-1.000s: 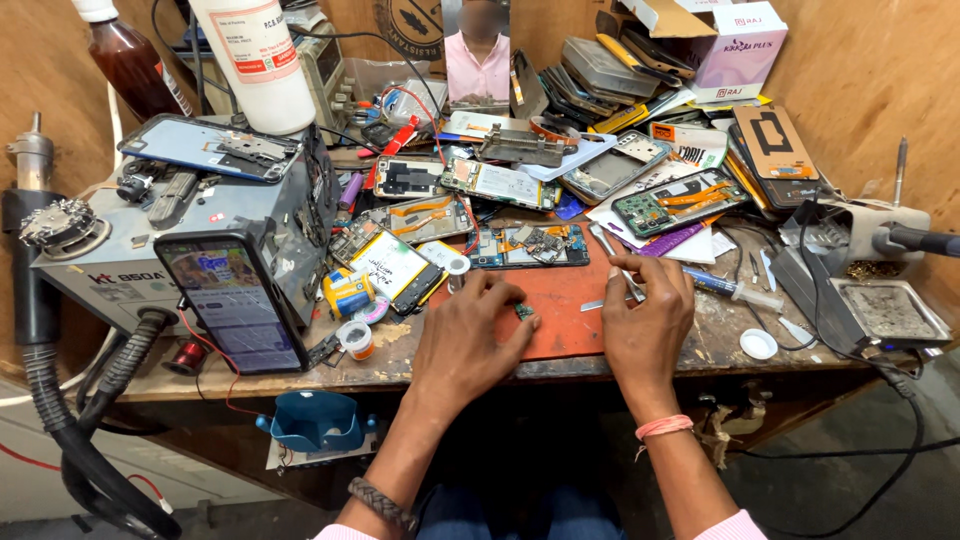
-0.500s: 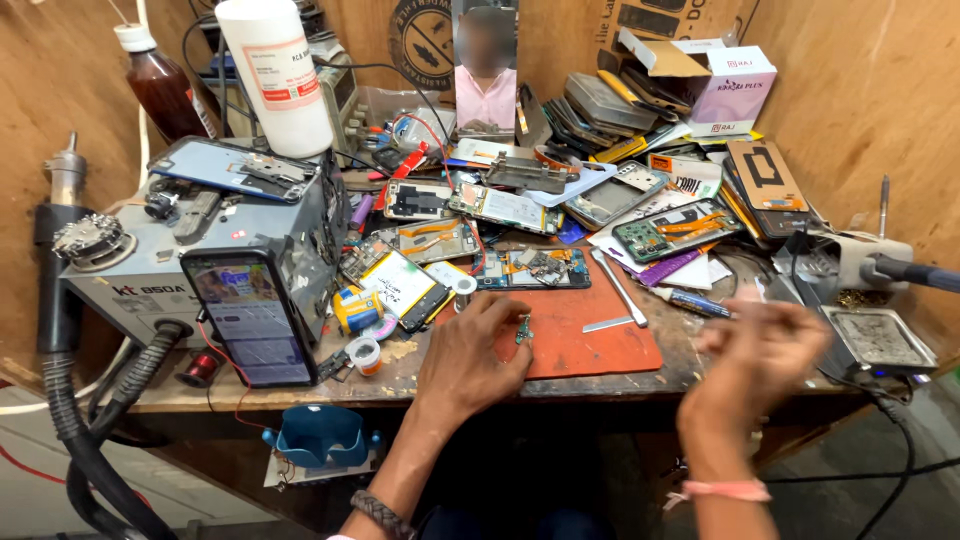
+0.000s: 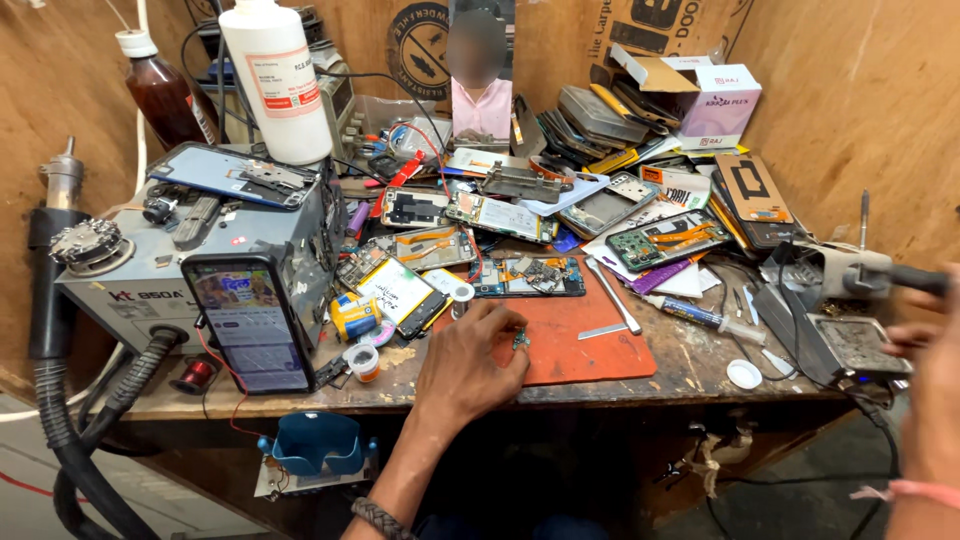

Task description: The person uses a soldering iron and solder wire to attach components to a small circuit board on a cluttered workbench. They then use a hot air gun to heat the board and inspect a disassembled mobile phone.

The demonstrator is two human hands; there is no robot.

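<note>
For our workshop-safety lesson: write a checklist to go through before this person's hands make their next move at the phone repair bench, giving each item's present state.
1. Left hand steadies the small green circuit part on the orange rubber work mat: ok.
2. Right hand has reached the black-handled soldering tool: it is beside the handle, grip cannot tell.
3. Metal tweezers within reach on the mat: ok.
4. Bench free of clutter around the mat: not ok, opened phones crowd it.
5. Lit smartphone leaning on the grey hot-air station, stable: cannot tell.
</note>
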